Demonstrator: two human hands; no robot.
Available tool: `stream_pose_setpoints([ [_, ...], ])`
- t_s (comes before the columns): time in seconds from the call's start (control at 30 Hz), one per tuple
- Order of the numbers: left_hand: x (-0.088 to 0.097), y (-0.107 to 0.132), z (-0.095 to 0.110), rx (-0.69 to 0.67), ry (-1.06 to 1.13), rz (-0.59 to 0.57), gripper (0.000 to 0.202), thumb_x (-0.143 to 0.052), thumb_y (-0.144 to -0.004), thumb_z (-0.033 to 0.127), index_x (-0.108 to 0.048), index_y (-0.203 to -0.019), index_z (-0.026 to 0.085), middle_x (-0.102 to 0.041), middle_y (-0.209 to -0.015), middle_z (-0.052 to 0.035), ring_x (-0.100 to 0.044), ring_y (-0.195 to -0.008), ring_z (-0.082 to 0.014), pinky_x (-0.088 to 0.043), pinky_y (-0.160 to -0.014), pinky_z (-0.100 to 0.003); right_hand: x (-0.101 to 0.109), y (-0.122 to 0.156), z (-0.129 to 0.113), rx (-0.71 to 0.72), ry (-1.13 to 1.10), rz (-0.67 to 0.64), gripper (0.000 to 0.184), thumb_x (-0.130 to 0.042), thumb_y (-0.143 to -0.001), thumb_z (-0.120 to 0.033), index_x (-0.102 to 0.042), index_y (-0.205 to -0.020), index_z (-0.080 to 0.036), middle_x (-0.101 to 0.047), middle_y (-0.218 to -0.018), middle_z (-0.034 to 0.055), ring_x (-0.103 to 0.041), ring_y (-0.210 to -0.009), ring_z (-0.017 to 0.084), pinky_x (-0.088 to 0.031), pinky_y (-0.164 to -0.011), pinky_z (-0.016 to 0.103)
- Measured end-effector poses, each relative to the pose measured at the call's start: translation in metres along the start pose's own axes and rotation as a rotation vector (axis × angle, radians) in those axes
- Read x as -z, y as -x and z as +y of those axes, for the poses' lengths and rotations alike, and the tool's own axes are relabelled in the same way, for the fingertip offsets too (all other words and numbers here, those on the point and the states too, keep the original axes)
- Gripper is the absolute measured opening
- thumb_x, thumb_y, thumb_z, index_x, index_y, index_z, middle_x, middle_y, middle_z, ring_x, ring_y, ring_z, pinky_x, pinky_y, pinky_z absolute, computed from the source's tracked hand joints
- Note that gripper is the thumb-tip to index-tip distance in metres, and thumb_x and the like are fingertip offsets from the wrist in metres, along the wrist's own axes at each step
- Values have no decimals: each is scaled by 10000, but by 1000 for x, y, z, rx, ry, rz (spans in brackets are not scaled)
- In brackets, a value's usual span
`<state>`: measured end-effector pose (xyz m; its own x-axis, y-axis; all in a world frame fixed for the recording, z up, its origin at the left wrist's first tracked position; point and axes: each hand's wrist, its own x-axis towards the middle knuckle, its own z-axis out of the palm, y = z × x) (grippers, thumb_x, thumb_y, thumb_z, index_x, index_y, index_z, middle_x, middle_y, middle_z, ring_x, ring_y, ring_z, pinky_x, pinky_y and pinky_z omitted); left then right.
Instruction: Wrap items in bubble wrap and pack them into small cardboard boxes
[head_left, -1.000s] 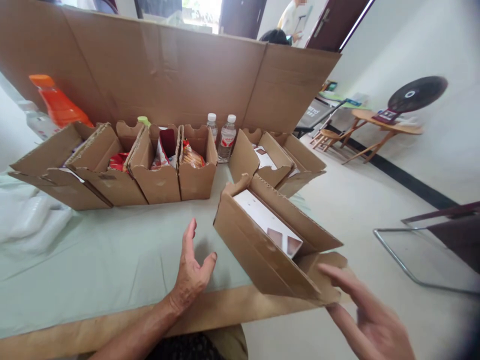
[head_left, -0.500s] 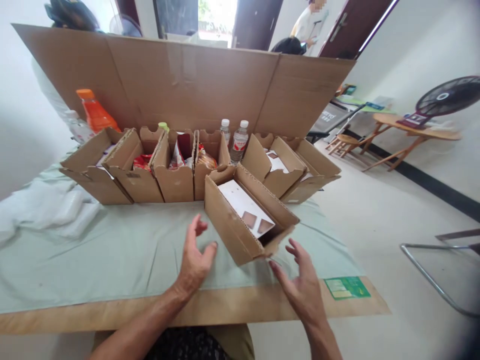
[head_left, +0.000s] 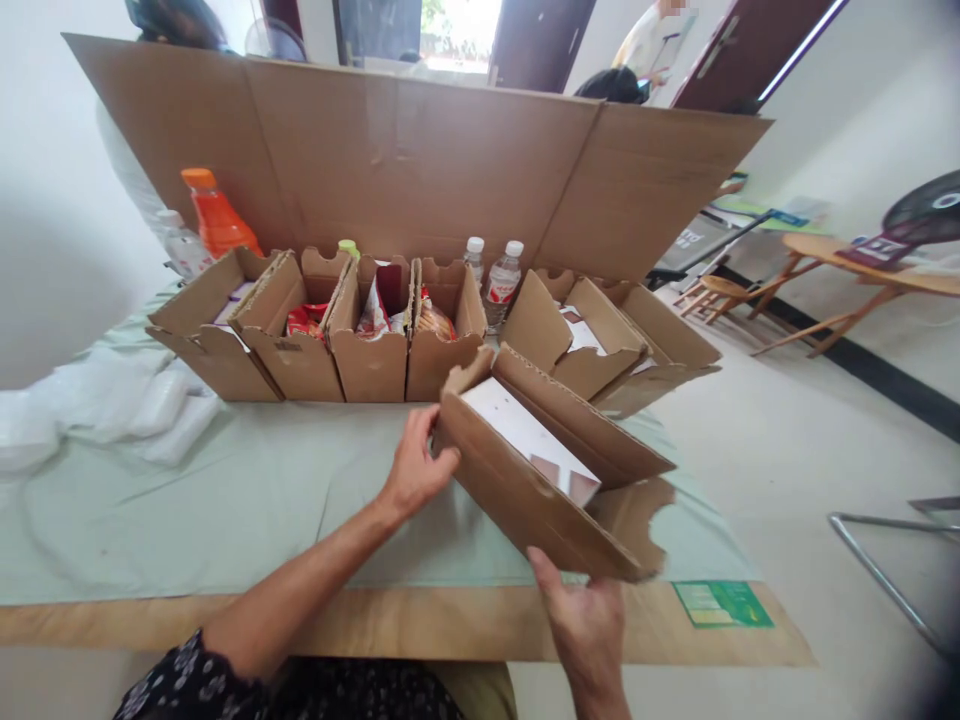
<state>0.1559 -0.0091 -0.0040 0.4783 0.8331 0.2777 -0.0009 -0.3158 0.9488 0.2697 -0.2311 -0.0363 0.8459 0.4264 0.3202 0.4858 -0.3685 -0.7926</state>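
Bright, even daylight. Source is the doorway [head_left: 450, 20] at top, blown out to white. White wall [head_left: 45, 200] at left washed out, low contrast. Shadows soft only: faint ones under the left hand [head_left: 416, 470] and the cardboard box [head_left: 517, 500] on the green cloth [head_left: 225, 500]. Wide-angle warp bends the edges; floor fan [head_left: 930, 205] at right stretched. Bottom-right corner dark, vignetted. Plastic bags [head_left: 97, 410] at left smeared, soft. Centre sharp.

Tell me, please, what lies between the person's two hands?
Head view: the cardboard box shows its long side wall running from the left hand to the right hand, above green cloth.
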Motion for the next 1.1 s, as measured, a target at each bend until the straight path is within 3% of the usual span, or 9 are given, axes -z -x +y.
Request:
stream_pose_setpoints([
  [0.13,21,88,5,-56,-88,36,594,-605,-834,136,-525,-1408,265,-571,-1293,-102,-575,-1165,-265,-501,-1043,-460,22,-22,15,53,-50,-151,633,-735,-806,-629,-719,-1252,-180,-723,-1284,154,-579,-1336,429,-423,-1159,576],
  [0.23,41,109,0,-54,-183,189,667,-599,-864,142,-440,-1496,287,-524,-1382,-113,-553,-1229,-279,-491,-1083,-486,0,-53,-1,139,-124,-369,646,-761,-780,-608,-706,-1282,-206,-693,-1353,137,-567,-1354,411,-445,-1137,561],
  [0.37,66,72,-13,-30,-265,200,741,-610,-839,167,-399,-1546,229,-534,-1412,-153,-565,-1272,-309,-490,-1110,-541,-62,-91,-33,80,-104,-434,672,-768,-685,-676,-698,-1114,-164,-751,-1036,158,-701,-970,366,-561,-886,535],
  [0.5,106,51,-27,-32,-395,165,724,-576,-837,175,-420,-1544,191,-558,-1446,-173,-579,-1304,-302,-537,-1070,-501,-85,-87,-27,78,-74,-340,786,-655,-770,-650,-567,-1366,-146,-684,-1272,194,-673,-1107,349,-547,-937,530],
  [0.63,193,55,-31,28,-771,413,423,-595,-826,208,-677,-1241,206,-627,-1371,-130,-590,-1299,-290,-511,-1102,-456,-72,-57,10,97,99,-350,816,-578,-827,-645,-559,-1417,-82,-610,-1414,259,-594,-1288,416,-438,-1101,608],
  [0.73,272,41,-28,117,-884,600,349,-585,-845,223,-691,-1171,160,-613,-1328,-182,-521,-1336,-361,-378,-1181,-579,-70,-44,25,256,154,-327,730,-524,-868,-639,-639,-1315,-73,-623,-1410,258,-578,-1309,428,-398,-1144,610],
  [0.83,324,12,-30,231,-954,707,354,-664,-804,272,-693,-1130,137,-602,-1308,-221,-461,-1337,-433,-314,-1165,-642,-77,-45,28,343,190,-322,606,-507,-891,-610,-707,-1176,-114,-674,-1345,232,-636,-1210,415,-450,-1089,605],
  [0.97,343,-17,-34,305,-955,743,187,-680,-729,198,-690,-912,164,-653,-1128,-199,-499,-1241,-441,-342,-1109,-642,-81,-50,27,365,208,-300,485,-523,-883,-565,-740,-1065,-172,-699,-1308,190,-659,-1166,401,-476,-1055,610],
  [1.1,335,-2,-14,202,-907,851,113,-591,-823,197,-659,-912,186,-648,-1228,-166,-515,-1285,-355,-362,-1140,-558,-70,-43,13,315,159,-224,434,-531,-904,-519,-750,-1049,-174,-707,-1309,176,-659,-1209,384,-485,-1068,588],
])
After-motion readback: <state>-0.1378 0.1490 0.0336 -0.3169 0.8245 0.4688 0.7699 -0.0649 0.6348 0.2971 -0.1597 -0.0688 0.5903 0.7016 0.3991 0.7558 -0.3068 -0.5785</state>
